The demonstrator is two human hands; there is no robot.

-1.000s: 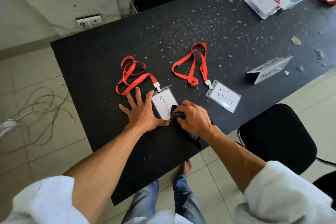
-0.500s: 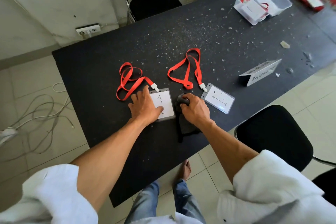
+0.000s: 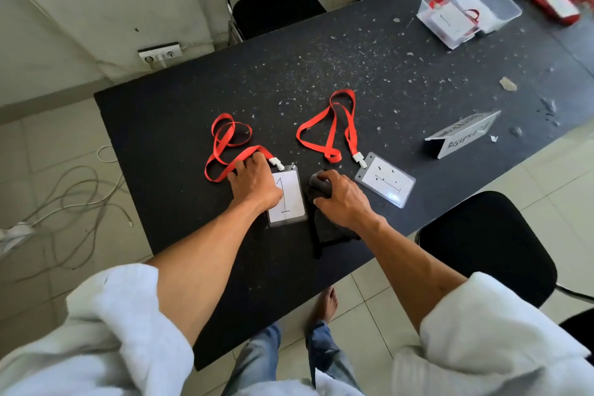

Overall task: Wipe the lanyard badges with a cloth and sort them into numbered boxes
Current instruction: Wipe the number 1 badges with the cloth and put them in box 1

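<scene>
The clear plastic badge sleeve, white card marked "1", lies on the black speckled surface near its front edge. My left grip rests on it, fingers bent — pinching or not, I cannot tell; right grip clutches a dark grey cloth alongside.

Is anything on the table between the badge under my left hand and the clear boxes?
Only the second lanyard's red strap lies flat across the line from the badge to the boxes, plus scattered crumbs. Nothing tall; lifted, the badge should pass freely.
</scene>
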